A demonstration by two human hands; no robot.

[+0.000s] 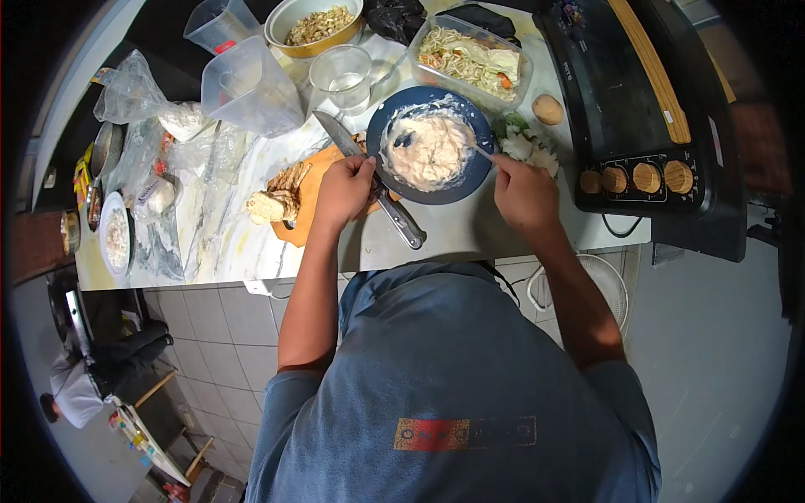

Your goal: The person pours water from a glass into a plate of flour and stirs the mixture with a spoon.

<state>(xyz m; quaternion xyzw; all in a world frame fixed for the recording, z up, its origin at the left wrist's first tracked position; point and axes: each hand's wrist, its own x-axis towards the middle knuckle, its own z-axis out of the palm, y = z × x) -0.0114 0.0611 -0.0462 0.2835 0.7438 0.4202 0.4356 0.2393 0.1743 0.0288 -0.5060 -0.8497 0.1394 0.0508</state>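
Note:
A dark blue plate [432,197] holds a thick, creamy whitish mixture [436,151]. At its left rim my left hand [345,191] is closed, thumb on the edge. My right hand [527,197] grips the thin handle of a metal utensil [484,152], probably a spoon; its head is sunk in the mixture and hidden. A knife with a black handle [401,220] lies slantwise by my left hand, partly covered by it. Under them is a wooden cutting board [312,205], with sliced browned food [281,197] on its left side.
Behind the plate stand a clear cup [342,80], a noodle-filled plastic container [470,63] and a yellow bowl [314,46]. An egg [547,109] and chopped onion [532,151] lie right, before a black electric griddle [637,126]. Plastic bags [159,159] crowd the left.

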